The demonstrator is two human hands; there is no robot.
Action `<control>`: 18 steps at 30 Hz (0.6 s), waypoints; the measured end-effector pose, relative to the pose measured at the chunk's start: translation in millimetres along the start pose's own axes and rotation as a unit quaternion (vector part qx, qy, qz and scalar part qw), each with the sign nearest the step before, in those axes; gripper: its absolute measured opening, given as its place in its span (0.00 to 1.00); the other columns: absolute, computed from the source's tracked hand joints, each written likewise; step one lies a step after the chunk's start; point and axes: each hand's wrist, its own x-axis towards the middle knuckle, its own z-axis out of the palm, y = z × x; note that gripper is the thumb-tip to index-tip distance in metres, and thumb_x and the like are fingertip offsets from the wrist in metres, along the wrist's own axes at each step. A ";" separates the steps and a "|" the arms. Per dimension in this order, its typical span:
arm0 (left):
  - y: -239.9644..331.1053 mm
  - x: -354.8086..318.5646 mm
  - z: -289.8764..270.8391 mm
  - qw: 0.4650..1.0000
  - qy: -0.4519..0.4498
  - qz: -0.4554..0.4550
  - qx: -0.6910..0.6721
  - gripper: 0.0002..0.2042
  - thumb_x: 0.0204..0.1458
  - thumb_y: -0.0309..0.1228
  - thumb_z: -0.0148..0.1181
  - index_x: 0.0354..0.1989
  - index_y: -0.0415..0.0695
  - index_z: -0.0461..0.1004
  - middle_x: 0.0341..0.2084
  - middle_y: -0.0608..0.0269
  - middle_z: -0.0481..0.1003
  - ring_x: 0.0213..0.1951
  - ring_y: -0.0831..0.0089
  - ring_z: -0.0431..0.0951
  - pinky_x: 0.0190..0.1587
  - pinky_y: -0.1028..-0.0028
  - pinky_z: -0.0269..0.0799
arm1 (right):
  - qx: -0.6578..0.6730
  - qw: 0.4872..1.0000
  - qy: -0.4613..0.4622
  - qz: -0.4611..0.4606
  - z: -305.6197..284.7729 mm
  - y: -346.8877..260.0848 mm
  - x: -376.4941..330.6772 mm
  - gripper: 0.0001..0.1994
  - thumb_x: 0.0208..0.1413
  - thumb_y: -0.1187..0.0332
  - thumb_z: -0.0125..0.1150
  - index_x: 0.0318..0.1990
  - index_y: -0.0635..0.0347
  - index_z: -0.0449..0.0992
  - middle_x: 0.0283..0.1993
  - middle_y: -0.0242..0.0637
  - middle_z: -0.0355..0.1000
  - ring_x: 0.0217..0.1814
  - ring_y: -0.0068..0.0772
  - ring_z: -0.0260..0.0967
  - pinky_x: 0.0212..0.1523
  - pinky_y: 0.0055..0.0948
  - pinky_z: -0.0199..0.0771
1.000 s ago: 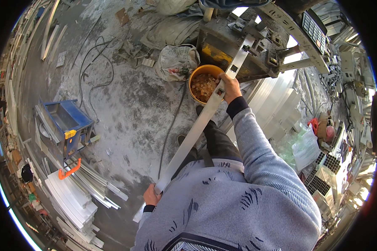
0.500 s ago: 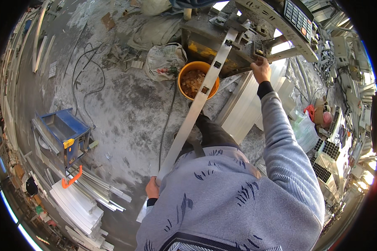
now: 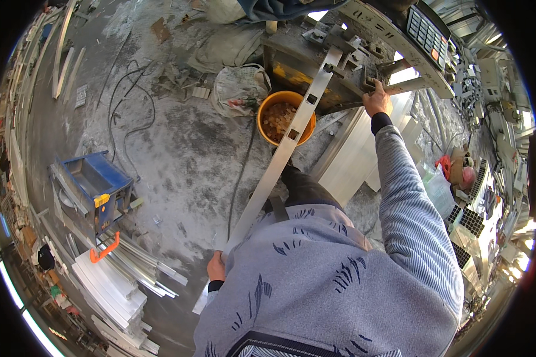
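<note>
Profile (image 3: pixel 280 163) slants from the left hand (image 3: pixel 215 266), clenched round its near end, up over the bucket (image 3: pixel 267 107) to the machine (image 3: pixel 339 65); right hand (image 3: pixel 377 101) grips a lever there.

Daylight's bright and even on my feed, soft shadows only. Blown-out glare top centre and right rim. Heavy fisheye bend and black vignette at edges; centre's sharp.

Orange bucket (image 3: pixel 286 116) top centre, blue metal cart (image 3: pixel 96 187) on the left with an orange handle (image 3: pixel 105 248) — silver-grey aluminium profile (image 3: pixel 274 169) across the middle, grey jumper (image 3: pixel 333 285) with dark feathery marks, striped sleeve (image 3: pixel 408 202).
</note>
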 end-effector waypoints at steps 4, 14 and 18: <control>-1.0 1.9 1.7 1.000 0.000 0.007 -0.022 0.11 0.50 0.34 0.59 0.40 0.44 0.74 0.29 0.44 0.78 0.36 0.43 0.79 0.37 0.53 0.72 | -0.010 1.000 -0.011 -0.007 -1.7 0.9 0.4 0.31 0.48 0.61 0.64 0.64 0.41 0.68 0.50 0.44 0.79 0.52 0.50 0.76 0.54 0.42 0.76; 10.9 0.4 -4.5 1.000 0.000 0.029 -0.011 0.17 0.44 0.36 0.66 0.41 0.44 0.74 0.29 0.44 0.79 0.36 0.43 0.79 0.38 0.53 0.73 | 0.002 0.998 -0.055 -0.037 -9.2 9.3 12.9 0.32 0.48 0.61 0.64 0.65 0.43 0.68 0.55 0.49 0.76 0.57 0.51 0.74 0.57 0.42 0.74; 15.8 -0.4 -6.3 1.000 0.004 0.007 0.008 0.18 0.43 0.38 0.67 0.41 0.44 0.74 0.29 0.43 0.79 0.36 0.43 0.79 0.38 0.53 0.73 | -0.018 0.996 -0.078 -0.040 -14.6 5.1 14.3 0.33 0.48 0.61 0.64 0.66 0.46 0.67 0.56 0.49 0.75 0.57 0.51 0.74 0.58 0.42 0.73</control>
